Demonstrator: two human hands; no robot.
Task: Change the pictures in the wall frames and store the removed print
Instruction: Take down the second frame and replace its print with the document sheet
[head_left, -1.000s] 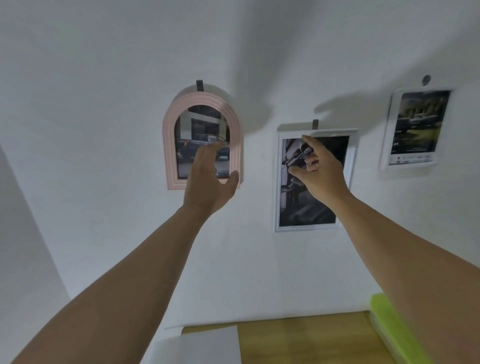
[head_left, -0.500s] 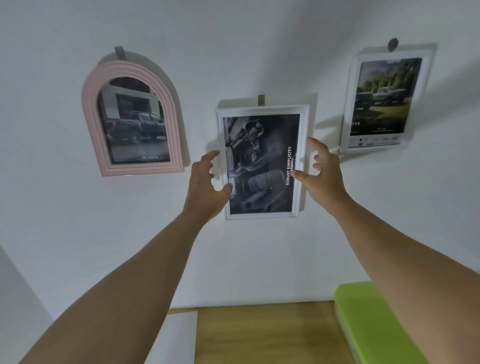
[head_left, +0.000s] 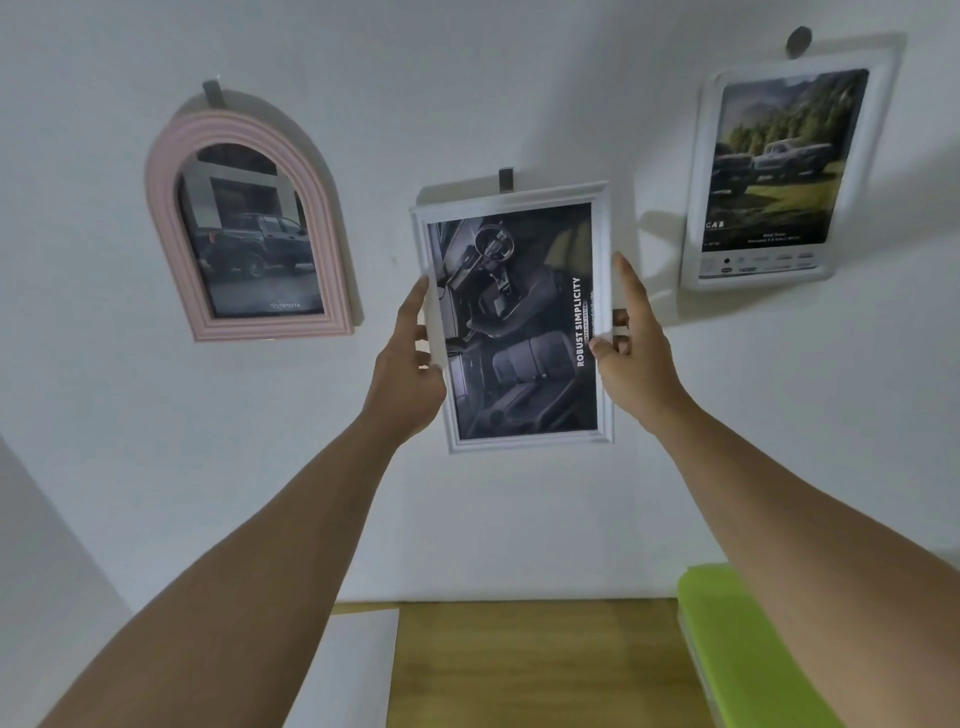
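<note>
Gripping the white frame (head_left: 511, 317) on both side edges, left hand (head_left: 410, 364) and right hand (head_left: 631, 348) each pinch its border; it sits tilted against the wall, between the pink arched frame (head_left: 244, 228) and the right-hand frame (head_left: 779, 166).

Middle frame (head_left: 511, 317) between two (wall) frames
</note>
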